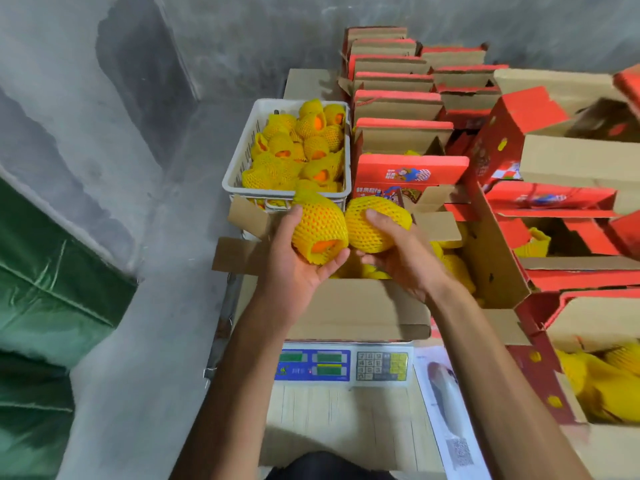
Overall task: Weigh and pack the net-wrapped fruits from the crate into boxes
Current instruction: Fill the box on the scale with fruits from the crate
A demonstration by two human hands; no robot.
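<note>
Two net-wrapped fruits are sitting in our grip above the open box (346, 306) on the scale (346, 367): our left hand (294, 268) is cupping one fruit (318, 230) from below, our right hand (401, 251) is curling around the other fruit (375, 223). More are lying in the white crate (239, 168) just beyond, with red boxes (398, 98) stacked to the right.

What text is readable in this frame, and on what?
Red box lid: Chinese characters, roughly "鲜果" then more, too blurred to be sure.
Scale keypad: digits "7 8 9", "4 5 6", "1 2 3", faint.
Scale displays: no reading legible.
Paper sheet: print and QR-like code, too blurred.
</note>
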